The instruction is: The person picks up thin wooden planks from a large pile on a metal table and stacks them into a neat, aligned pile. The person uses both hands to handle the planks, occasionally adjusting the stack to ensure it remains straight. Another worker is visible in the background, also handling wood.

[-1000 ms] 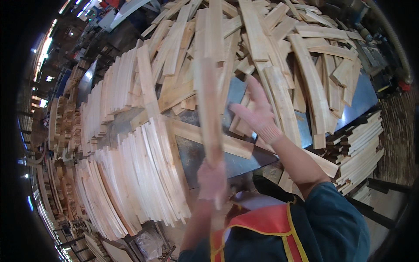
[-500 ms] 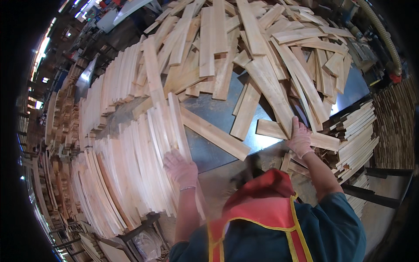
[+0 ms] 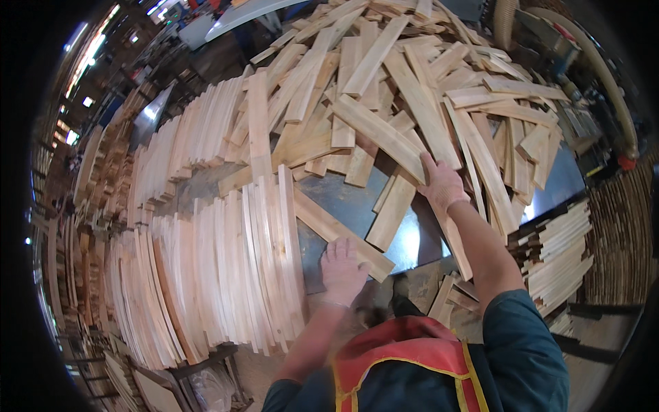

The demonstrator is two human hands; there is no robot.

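Note:
My right hand (image 3: 443,184) grips the near end of a pale wooden board (image 3: 381,137), which slants across the heap of loose boards (image 3: 419,96) on the dark metal table. Beneath that wrist, another board (image 3: 449,233) points toward me past the table edge. My left hand (image 3: 343,271) has its fingers stretched out over the near part of a diagonal board (image 3: 336,226); whether it touches the wood I cannot tell. To its left stands a tight row of boards (image 3: 233,268) set on edge.
A second row of boards (image 3: 199,130) stands farther back on the left. Stacked boards (image 3: 563,254) lie low at the right, beside a tall dark-edged stack (image 3: 621,226). A ribbed hose (image 3: 604,69) hangs at the far right. The metal tabletop (image 3: 329,192) shows between boards.
My left hand has left the row of boards and moved right to the diagonal board. My right hand has moved up and left, swinging its board to a flatter slant.

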